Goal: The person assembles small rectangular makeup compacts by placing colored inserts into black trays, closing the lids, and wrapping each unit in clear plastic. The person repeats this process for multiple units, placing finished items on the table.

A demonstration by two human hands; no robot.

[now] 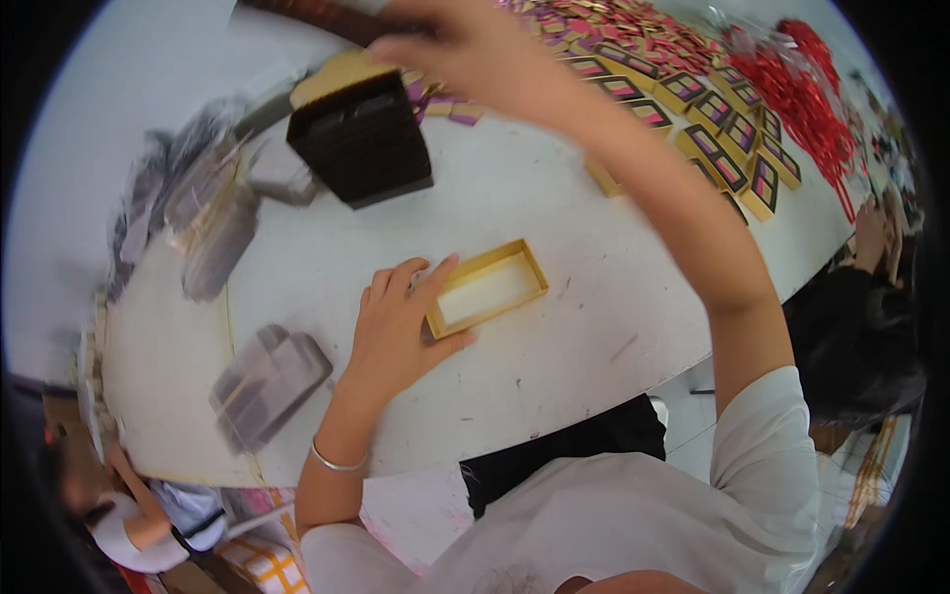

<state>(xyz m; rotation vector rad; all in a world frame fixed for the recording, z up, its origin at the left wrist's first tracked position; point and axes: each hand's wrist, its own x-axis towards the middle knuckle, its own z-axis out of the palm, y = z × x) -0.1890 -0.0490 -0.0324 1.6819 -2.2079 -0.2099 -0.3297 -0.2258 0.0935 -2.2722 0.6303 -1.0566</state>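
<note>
Near the middle of the frame, a shallow gold box tray [487, 287] lies open side up on the white surface [554, 366], its pale inside bare. Its long axis runs slantwise, from the lower left end by the thumb up toward the right, and the far short end points to the upper right of the frame.

At that lower left end the left hand [401, 327] rests on the surface with its fingers loosely spread, fingertips on the tray's near corner and the thumb laid along its lower edge; it steadies the tray rather than lifts it. A thin bracelet [336, 461] sits on that wrist.

The right hand [455, 45] is stretched far across to the top centre of the frame, blurred by motion, so I cannot tell whether it is spread or pinched on anything. It hangs just above a dark stack of ridged inserts [361, 139] with a gold piece on top.

This looks like a fetching step, with the tray held ready. The next move would call for a clean grip on one piece and for lining it up with the tray's slant.

Clear-wrapped bundles [267, 381] lie at the lower left, rows of gold boxes with pink and purple contents [712, 129] at the upper right, and red tassels [802, 89] beyond them.
</note>
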